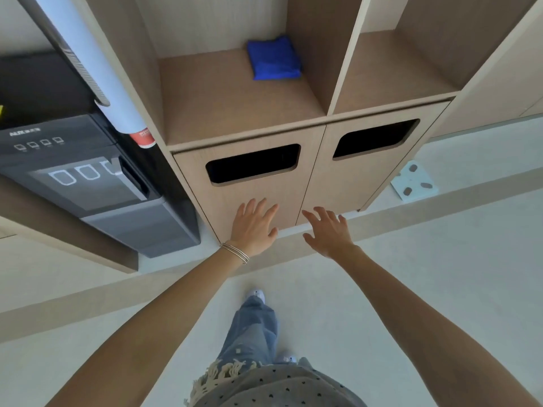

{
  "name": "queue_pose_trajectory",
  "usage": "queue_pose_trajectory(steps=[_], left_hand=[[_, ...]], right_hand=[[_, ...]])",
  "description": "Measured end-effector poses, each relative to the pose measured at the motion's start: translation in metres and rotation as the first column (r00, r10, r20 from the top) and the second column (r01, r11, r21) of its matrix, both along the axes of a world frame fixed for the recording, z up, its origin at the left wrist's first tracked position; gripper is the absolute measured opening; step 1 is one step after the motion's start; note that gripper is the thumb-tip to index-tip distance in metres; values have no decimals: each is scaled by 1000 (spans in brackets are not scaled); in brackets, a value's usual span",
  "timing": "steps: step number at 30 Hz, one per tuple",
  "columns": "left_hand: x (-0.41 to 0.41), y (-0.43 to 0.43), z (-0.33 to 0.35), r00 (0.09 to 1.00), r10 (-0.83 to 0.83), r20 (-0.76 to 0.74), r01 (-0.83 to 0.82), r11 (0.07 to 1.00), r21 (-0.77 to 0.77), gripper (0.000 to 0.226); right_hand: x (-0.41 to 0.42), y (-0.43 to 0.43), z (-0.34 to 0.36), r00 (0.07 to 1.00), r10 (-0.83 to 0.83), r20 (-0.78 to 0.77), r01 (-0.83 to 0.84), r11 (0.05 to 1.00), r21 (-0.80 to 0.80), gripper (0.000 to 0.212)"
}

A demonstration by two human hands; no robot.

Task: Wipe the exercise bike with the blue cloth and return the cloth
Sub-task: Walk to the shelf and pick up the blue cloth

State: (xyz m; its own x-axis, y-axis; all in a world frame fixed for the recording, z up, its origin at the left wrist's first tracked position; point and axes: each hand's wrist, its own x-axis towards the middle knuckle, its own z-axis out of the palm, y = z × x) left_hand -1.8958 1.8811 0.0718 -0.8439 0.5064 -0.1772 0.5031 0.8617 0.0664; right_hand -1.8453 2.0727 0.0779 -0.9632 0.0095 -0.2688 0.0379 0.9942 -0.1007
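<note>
Pale wooden shelving (pixel 235 107) fills the far side, with a black water dispenser (pixel 88 177) to its left. Folded, the blue cloth (pixel 273 58) lies in the left open compartment, at its far right corner. Nearer, the left grip (pixel 254 227) and the right grip (pixel 327 232) reach toward the lower doors (pixel 352 183), fingers spread, holding nothing, well apart from the cloth.

Both arms reach forward, left hand (pixel 255 227) and right hand (pixel 328 232) empty, fingers (pixel 312 215) spread.

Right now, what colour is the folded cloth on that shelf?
Bright blue. The folded cloth shows best in the head view, at the back of the wooden shelf.
</note>
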Motion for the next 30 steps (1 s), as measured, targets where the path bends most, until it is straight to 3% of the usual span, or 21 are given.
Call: queue_pose_trajectory(steps=[14, 30], left_hand=[[-160, 10, 35, 991, -46, -125, 51, 998, 37, 59], [-242, 29, 34, 981, 163, -101, -158, 986, 56, 61]], right_hand=[[-166, 4, 31, 988, -4, -152, 11, 999, 43, 62], [-298, 30, 44, 964, 159, -214, -159, 987, 18, 42]])
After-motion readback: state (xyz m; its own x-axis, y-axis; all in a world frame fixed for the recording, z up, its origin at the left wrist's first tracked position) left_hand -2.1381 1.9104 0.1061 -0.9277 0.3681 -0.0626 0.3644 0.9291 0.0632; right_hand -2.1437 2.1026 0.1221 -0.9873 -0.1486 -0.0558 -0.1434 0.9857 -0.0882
